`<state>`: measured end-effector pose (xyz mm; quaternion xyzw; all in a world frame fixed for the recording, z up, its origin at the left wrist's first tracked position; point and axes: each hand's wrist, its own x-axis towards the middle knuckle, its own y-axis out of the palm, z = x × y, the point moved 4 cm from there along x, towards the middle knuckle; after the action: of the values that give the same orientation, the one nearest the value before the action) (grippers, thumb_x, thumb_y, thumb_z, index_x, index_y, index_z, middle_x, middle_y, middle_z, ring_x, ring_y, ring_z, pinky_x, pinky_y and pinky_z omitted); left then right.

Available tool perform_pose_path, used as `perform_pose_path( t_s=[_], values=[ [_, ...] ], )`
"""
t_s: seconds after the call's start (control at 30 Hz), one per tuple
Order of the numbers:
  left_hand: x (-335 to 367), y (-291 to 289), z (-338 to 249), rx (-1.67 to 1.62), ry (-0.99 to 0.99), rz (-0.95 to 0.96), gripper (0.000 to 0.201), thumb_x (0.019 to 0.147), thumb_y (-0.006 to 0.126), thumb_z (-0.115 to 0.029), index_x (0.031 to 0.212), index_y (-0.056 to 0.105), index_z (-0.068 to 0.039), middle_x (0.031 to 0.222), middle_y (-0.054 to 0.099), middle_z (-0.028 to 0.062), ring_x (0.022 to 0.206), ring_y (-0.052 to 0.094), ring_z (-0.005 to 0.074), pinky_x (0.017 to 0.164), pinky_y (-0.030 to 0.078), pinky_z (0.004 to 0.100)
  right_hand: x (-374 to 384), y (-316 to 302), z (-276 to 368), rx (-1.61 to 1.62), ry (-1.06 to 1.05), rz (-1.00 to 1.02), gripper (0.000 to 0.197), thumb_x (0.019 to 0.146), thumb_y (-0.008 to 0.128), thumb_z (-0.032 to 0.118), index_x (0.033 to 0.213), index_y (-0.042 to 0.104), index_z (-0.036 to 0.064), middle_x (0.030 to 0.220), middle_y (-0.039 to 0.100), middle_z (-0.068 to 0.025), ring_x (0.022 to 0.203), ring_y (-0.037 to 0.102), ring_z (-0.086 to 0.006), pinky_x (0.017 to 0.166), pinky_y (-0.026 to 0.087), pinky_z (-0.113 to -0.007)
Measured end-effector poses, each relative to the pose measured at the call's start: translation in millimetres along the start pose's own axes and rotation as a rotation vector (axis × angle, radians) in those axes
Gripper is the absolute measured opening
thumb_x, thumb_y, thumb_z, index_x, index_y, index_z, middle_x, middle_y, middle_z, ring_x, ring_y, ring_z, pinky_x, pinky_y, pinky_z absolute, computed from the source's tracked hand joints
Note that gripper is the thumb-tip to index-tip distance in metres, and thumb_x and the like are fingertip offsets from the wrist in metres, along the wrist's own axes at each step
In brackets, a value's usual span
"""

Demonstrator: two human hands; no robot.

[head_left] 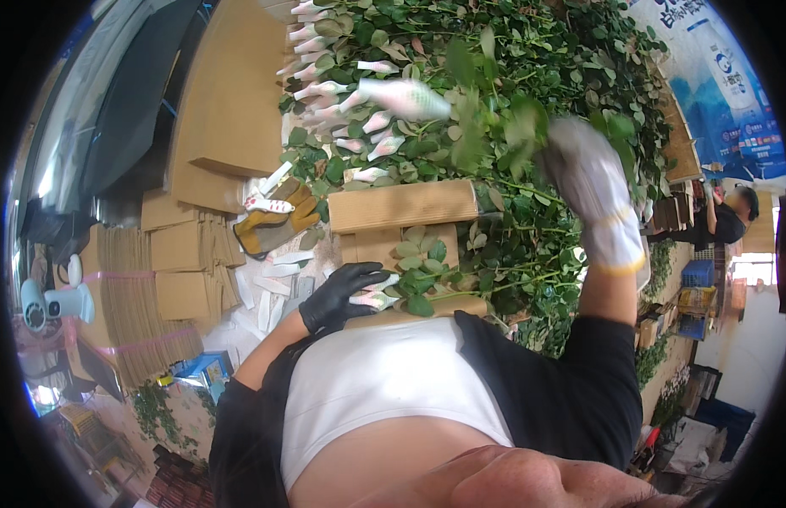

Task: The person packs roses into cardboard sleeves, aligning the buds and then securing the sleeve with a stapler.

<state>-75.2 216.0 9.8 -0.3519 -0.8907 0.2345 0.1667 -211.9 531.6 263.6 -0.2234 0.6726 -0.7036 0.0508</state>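
My left hand, in a black glove, curls around the heads of a few netted roses lying on cardboard close to my body. Their leafy stems point right. In a whitish work glove, my right hand is raised at the right and closed around a rose stem; motion smears it. That rose's bud, in a pale pink-and-white net sleeve, points left above the pile. Its blurred leaves hang near the glove. A folded cardboard piece lies just beyond my left hand.
A large heap of leafy roses covers the far side, with netted buds along its left edge. Left are a yellow-grey glove, white strips, stacked cardboard and a small fan. Another person is far right.
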Motion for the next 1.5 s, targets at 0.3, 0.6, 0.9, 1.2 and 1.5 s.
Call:
perform_pose_path(
  t_s=[0.3, 0.6, 0.9, 1.2, 1.5],
  values=[
    [-3, -5, -9, 0.328, -0.011, -0.107, 0.056, 0.071, 0.086, -0.018, 0.124, 0.069, -0.019, 0.130, 0.054, 0.0114, 0.128, 0.046, 0.0324, 0.106, 0.039, 0.0435, -145, 172, 55, 0.400, -0.161, 0.501, 0.054, 0.086, 0.058, 0.006, 0.138, 0.046, 0.0005, 0.114, 0.062, -0.0250, 0.101, 0.063, -0.0412, 0.087, 0.053, -0.044],
    [18, -18, -17, 0.051, -0.090, -0.056, 0.043, 0.068, 0.085, -0.015, 0.109, 0.074, -0.010, 0.136, 0.049, 0.0191, 0.126, 0.047, 0.0365, 0.107, 0.040, 0.0438, 34, 146, -47, 0.317, 0.352, 0.061, 0.027, 0.098, 0.051, 0.020, 0.118, 0.066, 0.0080, 0.108, 0.069, -0.0211, 0.095, 0.068, -0.0363, 0.081, 0.054, -0.043],
    [8, -2, 17, 0.092, -0.069, -0.185, 0.066, 0.071, 0.083, -0.013, 0.131, 0.056, -0.006, 0.130, 0.051, 0.0166, 0.122, 0.049, 0.0373, 0.104, 0.042, 0.0442, 108, 176, -3, -0.141, 0.019, 0.447, 0.030, 0.085, 0.061, 0.009, 0.113, 0.068, 0.0020, 0.103, 0.072, -0.0139, 0.093, 0.071, -0.0332, 0.080, 0.058, -0.043],
    [3, -7, 14, 0.147, -0.106, -0.283, 0.054, 0.074, 0.078, -0.016, 0.122, 0.059, -0.003, 0.123, 0.056, 0.0177, 0.114, 0.052, 0.0375, 0.098, 0.044, 0.0431, -52, 7, 43, 0.297, -0.078, 0.329, 0.022, 0.090, 0.060, 0.016, 0.109, 0.069, 0.0109, 0.089, 0.071, -0.0134, 0.082, 0.070, -0.0258, 0.067, 0.057, -0.039],
    [14, -23, -26, 0.475, -0.104, -0.166, 0.051, 0.077, 0.076, -0.030, 0.125, 0.065, -0.018, 0.134, 0.055, 0.0104, 0.118, 0.053, 0.0316, 0.099, 0.044, 0.0436, -95, 151, 64, 0.471, -0.285, 0.594, 0.034, 0.089, 0.055, 0.016, 0.122, 0.058, 0.0066, 0.113, 0.066, -0.0238, 0.097, 0.067, -0.0372, 0.080, 0.055, -0.042]
  ],
)
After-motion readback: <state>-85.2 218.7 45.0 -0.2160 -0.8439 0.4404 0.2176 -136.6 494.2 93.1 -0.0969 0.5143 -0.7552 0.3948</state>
